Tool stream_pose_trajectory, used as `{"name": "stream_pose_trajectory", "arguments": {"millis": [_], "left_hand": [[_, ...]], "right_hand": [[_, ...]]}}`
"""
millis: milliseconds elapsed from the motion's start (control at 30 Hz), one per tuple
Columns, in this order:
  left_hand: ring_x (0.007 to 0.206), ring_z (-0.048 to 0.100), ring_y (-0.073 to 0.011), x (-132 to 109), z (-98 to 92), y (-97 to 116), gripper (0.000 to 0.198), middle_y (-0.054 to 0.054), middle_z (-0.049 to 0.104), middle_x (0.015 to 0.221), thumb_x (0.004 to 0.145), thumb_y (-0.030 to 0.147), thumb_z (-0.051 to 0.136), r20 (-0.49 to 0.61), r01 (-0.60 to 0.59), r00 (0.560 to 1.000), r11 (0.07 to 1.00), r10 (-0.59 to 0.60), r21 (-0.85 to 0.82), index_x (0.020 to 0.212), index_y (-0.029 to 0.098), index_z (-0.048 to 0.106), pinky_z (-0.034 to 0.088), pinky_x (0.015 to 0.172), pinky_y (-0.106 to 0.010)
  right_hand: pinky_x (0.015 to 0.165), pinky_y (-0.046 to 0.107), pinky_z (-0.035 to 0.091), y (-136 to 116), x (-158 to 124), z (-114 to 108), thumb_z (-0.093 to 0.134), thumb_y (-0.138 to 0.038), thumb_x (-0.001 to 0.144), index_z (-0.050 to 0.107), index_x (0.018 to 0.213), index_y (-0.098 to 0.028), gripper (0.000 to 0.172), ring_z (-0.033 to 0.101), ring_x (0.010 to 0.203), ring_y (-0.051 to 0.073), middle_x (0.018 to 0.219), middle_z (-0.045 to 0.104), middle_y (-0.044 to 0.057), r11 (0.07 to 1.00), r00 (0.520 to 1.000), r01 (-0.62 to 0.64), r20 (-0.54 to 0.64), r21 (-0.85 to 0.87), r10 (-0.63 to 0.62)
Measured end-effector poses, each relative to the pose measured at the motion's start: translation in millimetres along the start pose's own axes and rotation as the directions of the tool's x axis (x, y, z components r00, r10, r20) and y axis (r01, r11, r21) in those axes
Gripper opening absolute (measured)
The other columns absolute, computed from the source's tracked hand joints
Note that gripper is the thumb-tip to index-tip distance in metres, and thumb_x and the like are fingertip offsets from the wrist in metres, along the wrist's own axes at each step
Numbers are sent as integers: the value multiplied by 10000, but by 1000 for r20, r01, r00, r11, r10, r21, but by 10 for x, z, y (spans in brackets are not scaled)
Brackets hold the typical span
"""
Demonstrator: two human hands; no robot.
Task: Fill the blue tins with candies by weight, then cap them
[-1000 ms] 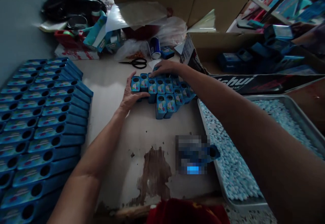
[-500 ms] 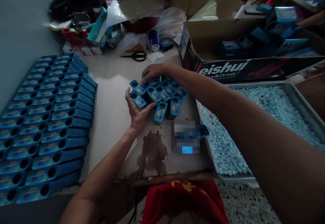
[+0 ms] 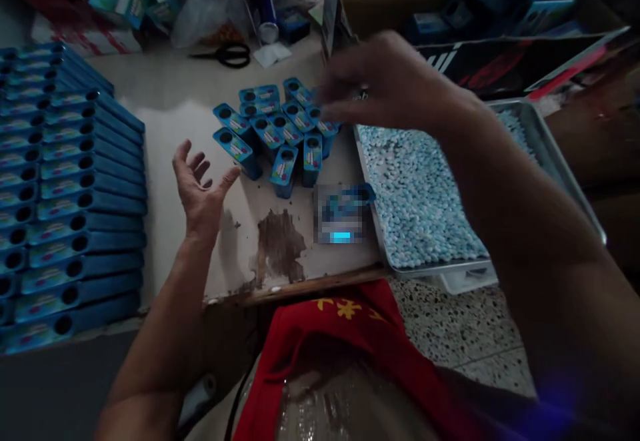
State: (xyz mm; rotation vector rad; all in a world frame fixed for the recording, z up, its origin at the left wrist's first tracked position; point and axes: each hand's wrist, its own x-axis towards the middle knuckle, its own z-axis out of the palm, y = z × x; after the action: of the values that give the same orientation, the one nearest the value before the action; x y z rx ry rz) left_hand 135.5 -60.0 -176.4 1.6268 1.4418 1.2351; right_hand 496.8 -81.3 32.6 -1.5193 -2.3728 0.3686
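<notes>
My left hand (image 3: 197, 188) is open, palm up and fingers spread, just left of a cluster of small blue boxes (image 3: 267, 131) and holding nothing. These boxes stand upright on the table, each with a round dark hole in its printed top; some lean at angles. My right hand (image 3: 385, 84) is raised over the right side of the cluster. It is smeared by motion, but its thumb and fingers look apart with nothing seen between them. A metal tray (image 3: 387, 248) of small pale-blue and white pellets (image 3: 425, 194) lies below my right forearm.
Rows of blue boxes (image 3: 85, 188) line the table's left side. A black carton (image 3: 520, 68) holding more blue boxes stands behind the tray. Scissors (image 3: 233, 54), a can (image 3: 264, 11) and plastic bags (image 3: 210, 18) are at the back. A pixelated item (image 3: 340, 214) lies near the front edge.
Both hands have come off the box cluster. My left hand has drawn away to the left and opened; my right hand has moved right and up. The view has shifted to the right and downward.
</notes>
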Motion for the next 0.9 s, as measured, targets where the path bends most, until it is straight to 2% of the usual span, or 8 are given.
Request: {"name": "stream_pose_trajectory", "arguments": {"millis": [67, 167, 300, 367, 467, 567, 733, 900], "left_hand": [[1540, 590, -394, -133, -59, -41, 922, -103, 593, 1606, 860, 526, 981, -50, 29, 998, 1000, -29, 7, 1622, 430, 472, 546, 1245, -592], [1440, 651, -357, -313, -45, -118, 757, -105, 640, 1521, 862, 501, 968, -96, 62, 994, 996, -56, 60, 1497, 346, 586, 585, 1195, -530], [1326, 675, -344, -402, 70, -207, 644, -114, 656, 1375, 802, 407, 997, -120, 68, 992, 976, -44, 207, 1359, 269, 704, 569, 1201, -505], [1325, 658, -366, -382, 101, -224, 581, -112, 654, 1307, 777, 358, 1005, -66, 49, 997, 961, -33, 271, 1285, 255, 742, 519, 1255, -532], [1365, 623, -394, -343, 89, -221, 480, -118, 661, 1284, 787, 320, 983, 22, 7, 1000, 954, -14, 298, 1209, 258, 763, 445, 1311, -567], [1360, 613, -391, -335, 59, -224, 423, -114, 681, 1262, 782, 345, 975, 29, -27, 999, 954, 20, 298, 1147, 277, 773, 440, 1307, -563], [1337, 615, -402, -316, 99, -264, 395, -127, 686, 1257, 806, 428, 969, 30, -56, 998, 954, 49, 296, 1108, 271, 768, 429, 1306, -593], [1211, 662, -368, -356, 107, -154, 354, -115, 705, 1199, 836, 414, 935, -58, -49, 996, 946, 71, 320, 1090, 256, 744, 535, 1186, -555]], "right_hand": [[1011, 441, 598, 228, -648, 63, 866, -226, 978, 851, 1000, -246, 33, 790, 982, 235, 1036, 847, 52, 990, 985, -141, 95, -14, 142], [1106, 593, 598, 519, -1502, 391, 1048, -120, 686, 849, 1126, -297, 514, 762, 1241, 399, 1321, 834, 139, 952, 913, -289, 271, -99, 305], [1214, 670, 515, 536, -2140, 884, 1038, -137, 671, 780, 1393, -334, 792, 575, 1526, 498, 1664, 631, 213, 954, 898, -258, 326, -151, 295], [1175, 634, 526, 483, -2203, 1024, 1003, -172, 717, 741, 1451, -309, 792, 573, 1506, 500, 1647, 629, 233, 950, 913, -256, 278, -178, 298], [971, 487, 554, 513, -2082, 1071, 878, -186, 849, 773, 1286, -256, 455, 716, 1205, 397, 1383, 764, 213, 945, 912, -265, 267, -193, 310], [803, 390, 474, 676, -1917, 991, 821, -147, 870, 795, 1035, -251, 197, 718, 927, 286, 1121, 818, 132, 949, 894, -277, 321, -151, 312], [787, 370, 444, 893, -1880, 852, 845, -174, 879, 852, 1000, -245, 141, 703, 826, 231, 907, 801, 72, 917, 912, -391, 166, 78, 375], [792, 381, 446, 851, -1966, 922, 762, -164, 927, 826, 915, -208, 78, 685, 814, 233, 896, 799, 95, 899, 901, -429, 108, 90, 419]]}}
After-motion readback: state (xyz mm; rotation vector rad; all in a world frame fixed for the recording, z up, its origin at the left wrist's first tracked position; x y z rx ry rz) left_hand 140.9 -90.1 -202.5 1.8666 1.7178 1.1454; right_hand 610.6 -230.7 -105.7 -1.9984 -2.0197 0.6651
